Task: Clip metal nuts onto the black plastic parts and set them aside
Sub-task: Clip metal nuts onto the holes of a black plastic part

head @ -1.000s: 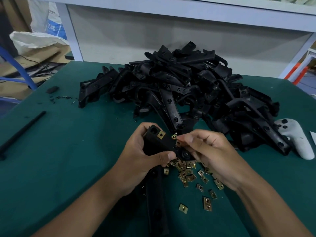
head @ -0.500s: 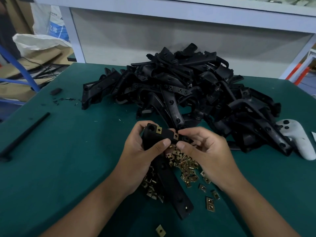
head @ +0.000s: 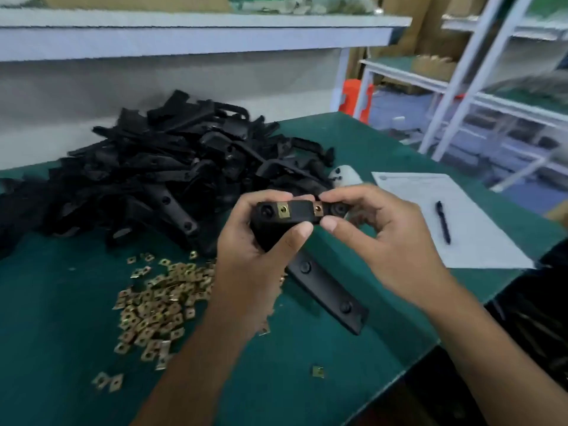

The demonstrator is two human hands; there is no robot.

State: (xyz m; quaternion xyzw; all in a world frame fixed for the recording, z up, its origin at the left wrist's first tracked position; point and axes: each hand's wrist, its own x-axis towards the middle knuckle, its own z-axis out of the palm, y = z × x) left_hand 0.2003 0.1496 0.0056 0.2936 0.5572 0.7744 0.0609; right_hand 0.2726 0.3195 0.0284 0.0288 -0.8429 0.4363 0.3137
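Table (head: 353, 348) edge runs close below our right hand (head: 396, 241), and the black plastic part (head: 296, 215) is held up between both hands over it, so a slip could send it off the table. Our left hand (head: 255, 259) grips the part's near end; right thumb and forefinger pinch the second metal nut (head: 318, 209). If that nut sits crooked, it may pop loose among the spare nuts (head: 159, 302) left of our left hand.

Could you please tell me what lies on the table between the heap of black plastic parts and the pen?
In the head view, between the heap of black plastic parts and the pen lie a white controller-like object and the paper sheet under the pen.
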